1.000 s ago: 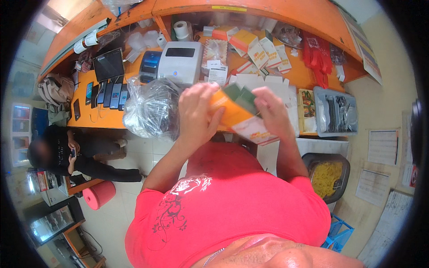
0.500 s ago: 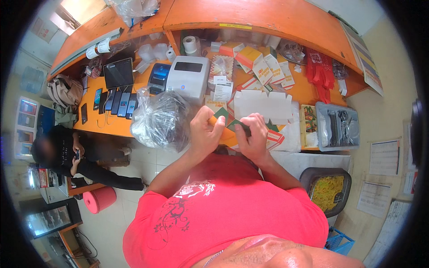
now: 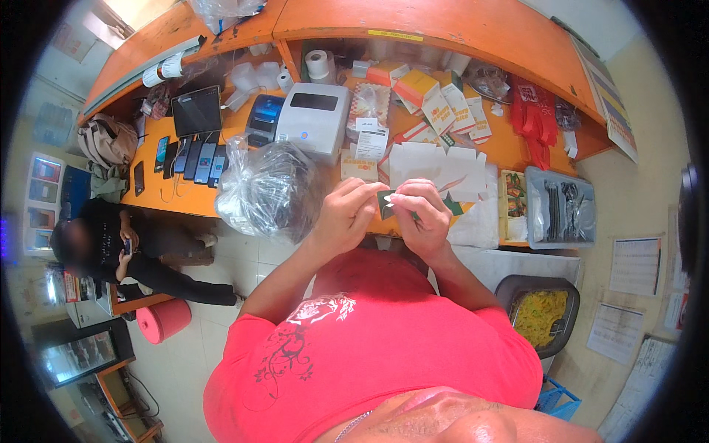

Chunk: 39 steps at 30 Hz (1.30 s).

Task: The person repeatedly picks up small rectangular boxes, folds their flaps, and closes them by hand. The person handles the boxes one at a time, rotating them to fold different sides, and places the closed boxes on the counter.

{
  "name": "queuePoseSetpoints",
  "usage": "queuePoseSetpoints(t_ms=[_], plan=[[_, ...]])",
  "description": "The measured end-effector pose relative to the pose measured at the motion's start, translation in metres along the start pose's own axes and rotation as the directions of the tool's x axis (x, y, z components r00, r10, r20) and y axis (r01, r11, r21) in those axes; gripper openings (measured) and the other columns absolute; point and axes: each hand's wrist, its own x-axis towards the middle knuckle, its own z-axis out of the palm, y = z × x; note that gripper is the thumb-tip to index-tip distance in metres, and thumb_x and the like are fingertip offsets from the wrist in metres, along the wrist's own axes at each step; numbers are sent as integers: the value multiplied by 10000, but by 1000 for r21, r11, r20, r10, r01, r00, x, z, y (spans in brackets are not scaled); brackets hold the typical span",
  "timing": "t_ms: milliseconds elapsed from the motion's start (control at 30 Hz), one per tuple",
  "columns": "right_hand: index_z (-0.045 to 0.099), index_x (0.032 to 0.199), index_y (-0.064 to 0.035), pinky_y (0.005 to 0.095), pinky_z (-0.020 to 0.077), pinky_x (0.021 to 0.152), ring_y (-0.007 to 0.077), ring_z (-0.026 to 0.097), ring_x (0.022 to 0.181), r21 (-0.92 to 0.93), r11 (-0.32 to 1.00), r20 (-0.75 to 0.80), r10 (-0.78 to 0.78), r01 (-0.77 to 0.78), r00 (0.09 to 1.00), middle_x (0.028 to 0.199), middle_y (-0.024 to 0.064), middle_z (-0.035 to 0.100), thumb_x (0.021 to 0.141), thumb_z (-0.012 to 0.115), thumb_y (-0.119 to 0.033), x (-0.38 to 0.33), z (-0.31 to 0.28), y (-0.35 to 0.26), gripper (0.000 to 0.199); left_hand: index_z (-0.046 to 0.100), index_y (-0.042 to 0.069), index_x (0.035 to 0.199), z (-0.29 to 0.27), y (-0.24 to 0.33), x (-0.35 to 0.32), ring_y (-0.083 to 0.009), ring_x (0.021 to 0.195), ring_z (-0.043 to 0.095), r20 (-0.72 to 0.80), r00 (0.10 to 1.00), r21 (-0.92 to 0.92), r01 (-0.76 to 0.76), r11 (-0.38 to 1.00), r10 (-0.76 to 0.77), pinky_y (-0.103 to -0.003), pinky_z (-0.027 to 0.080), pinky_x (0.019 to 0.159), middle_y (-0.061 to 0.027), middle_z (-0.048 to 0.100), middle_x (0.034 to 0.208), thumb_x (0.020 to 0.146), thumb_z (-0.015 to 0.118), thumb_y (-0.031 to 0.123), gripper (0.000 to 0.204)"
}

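Observation:
Close together over the desk's front edge, both my hands are on a green-printed cardboard flap (image 3: 385,208). My left hand (image 3: 341,219) is closed, with thumb and fingertips pinched at the flap's left side. My right hand (image 3: 422,218) is closed on its right side, and a small white edge shows at its fingertips. Just beyond the hands lies an unfolded carton (image 3: 436,168), its plain white inside facing up. Green printed parts of cardboard show under and beside my right hand. My fingers hide how the flap joins the carton.
A stuffed clear plastic bag (image 3: 267,193) stands left of my hands, with a white printer (image 3: 312,122) behind it. Printed cartons (image 3: 439,111) lie at the back. To the right are a grey cutlery tray (image 3: 561,210) and a food pan (image 3: 543,316). A person (image 3: 111,247) sits left.
My left hand has let its upright green corner drop from view and moved its fingertips toward my right hand. The right hand has turned, fingers now folded over the flap.

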Motion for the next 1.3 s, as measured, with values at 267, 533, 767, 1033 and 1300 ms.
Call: queuePoseSetpoints(t_ms=[267,533,767,1033,1300], plan=[[683,919,-7,297,511,753,166,631,845,210,816,346,453,-539,821,897,61,650,816,746,1,13,-23,-2,121,676,-2,1076,-1,5,-2,-286,762,598,116,990,12,-86,996,84,-404,491,733,-100,608,789,814,586,40,280],[568,825,1,290,440,735,124,528,807,295,603,835,215,-741,507,839,42,590,882,709,-77,30,-78,18,171,635,8,1093,-21,26,1,-122,699,584,477,853,-320,394,861,-213,-302,479,639,-62,633,817,940,699,161,226],[646,1200,-96,462,427,1011,348,555,1146,-194,974,230,161,-117,960,1197,151,595,779,788,-125,22,-58,-5,446,621,-7,1093,-4,-7,-19,-58,864,597,113,916,-507,386,771,-384,-229,493,768,-14,675,985,989,649,81,140],[530,1403,-29,453,458,1073,410,510,1289,-28,999,336,44,-37,941,1415,242,467,856,651,32,15,-6,-16,563,368,5,1457,10,20,-4,-166,1243,550,-32,968,-725,150,672,-250,-336,455,1048,-94,551,1357,910,725,47,655],[613,1231,24,341,550,898,317,692,989,54,986,274,139,-160,952,1148,217,662,921,601,50,18,-15,-16,312,501,-6,1268,-1,-5,-12,-157,1099,628,-81,951,-611,189,768,-299,-314,495,971,-109,647,1190,908,639,-87,395]])
